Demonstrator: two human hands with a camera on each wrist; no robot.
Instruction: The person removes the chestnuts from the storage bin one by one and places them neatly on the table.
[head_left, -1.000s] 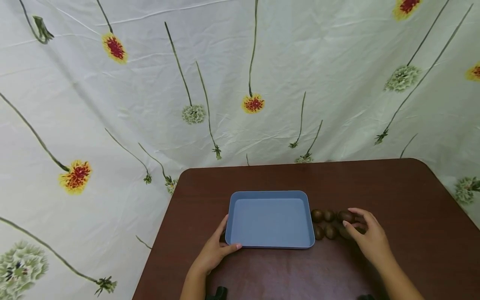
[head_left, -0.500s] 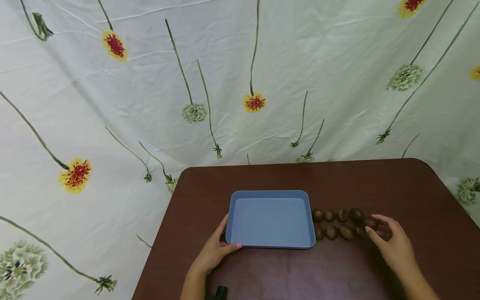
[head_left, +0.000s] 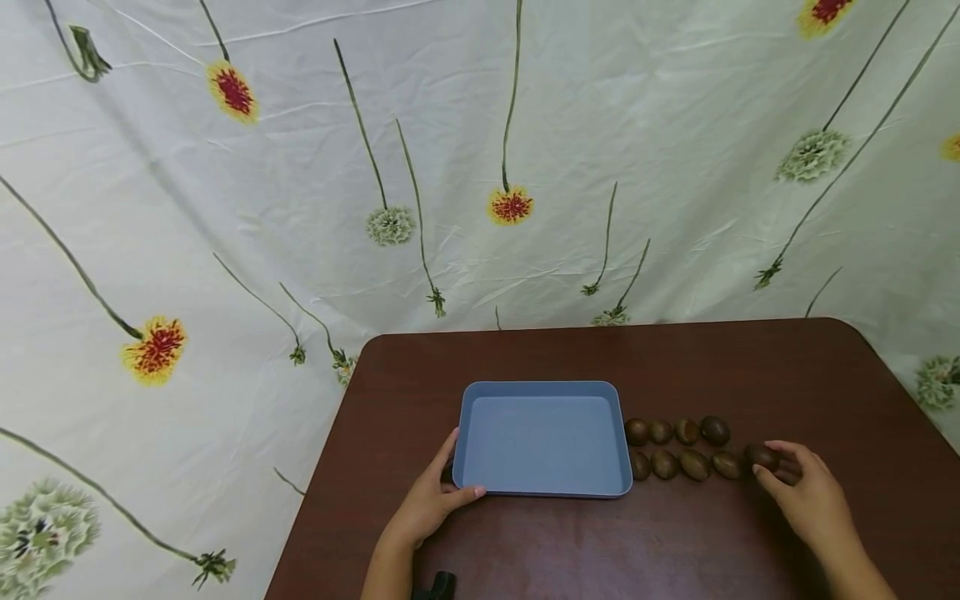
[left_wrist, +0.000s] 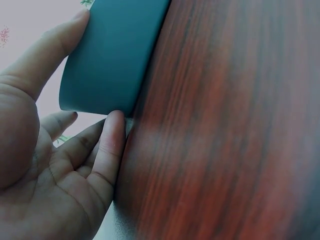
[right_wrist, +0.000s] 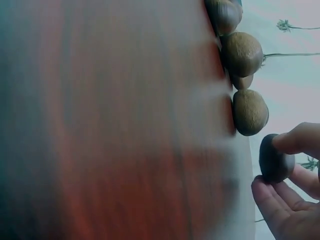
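A shallow blue rectangular tray [head_left: 540,487] lies on the table. My left hand [head_left: 423,508] holds its near left corner, the thumb on the rim; in the left wrist view the thumb presses the tray wall [left_wrist: 110,55] and the fingers meet its lower edge. My right hand [head_left: 810,492] pinches a dark brown, egg-shaped nut [head_left: 761,456] between thumb and fingers, at the right end of the lower row. In the right wrist view this nut [right_wrist: 272,159] sits in the fingertips, apart from the nearest other nut [right_wrist: 250,112].
Two rows of similar brown nuts [head_left: 694,465] run rightward from the tray's right side. The dark brown table [head_left: 562,550] has rounded far corners. Behind it hangs a white floral cloth [head_left: 450,83]. A black object [head_left: 442,585] shows beside my left forearm.
My right hand has moved right along the rows, then slightly nearer, with a nut in its fingers. More of both rows is uncovered. My left hand and the tray have stayed in place.
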